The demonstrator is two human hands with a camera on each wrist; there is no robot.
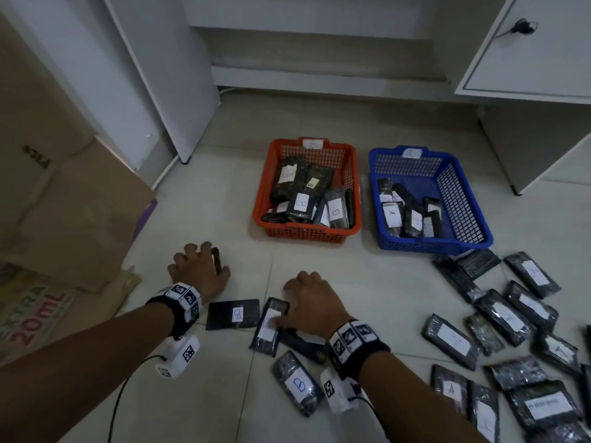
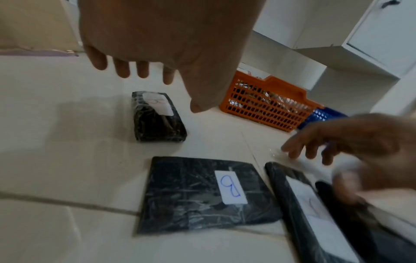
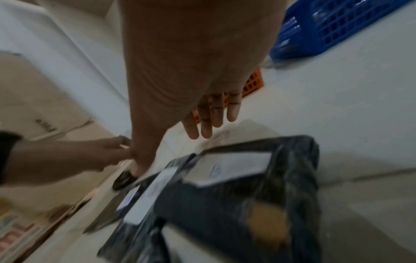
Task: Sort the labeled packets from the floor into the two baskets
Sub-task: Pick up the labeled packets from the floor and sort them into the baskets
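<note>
A red basket [image 1: 307, 233] and a blue basket [image 1: 430, 244] stand side by side on the tiled floor, each holding several dark wrapped packets with white labels. My left hand [image 1: 204, 260] [image 2: 166, 83] hovers with straight fingers just above a small labelled packet [image 1: 217, 260] [image 2: 157, 117] that lies on the floor. A flat packet marked B [image 1: 232, 314] [image 2: 202, 194] lies nearer me. My right hand [image 1: 287, 302] [image 3: 171, 142] is spread over a narrow packet [image 1: 270, 327] [image 2: 299, 201], its thumb touching it. The right wrist view is blurred.
Another B packet [image 1: 297, 383] lies by my right wrist. Several loose packets [image 1: 499, 330], some marked A, are scattered at the right. Cardboard boxes [image 1: 64, 203] stand on the left, with white cabinets [image 1: 527, 59] behind the baskets.
</note>
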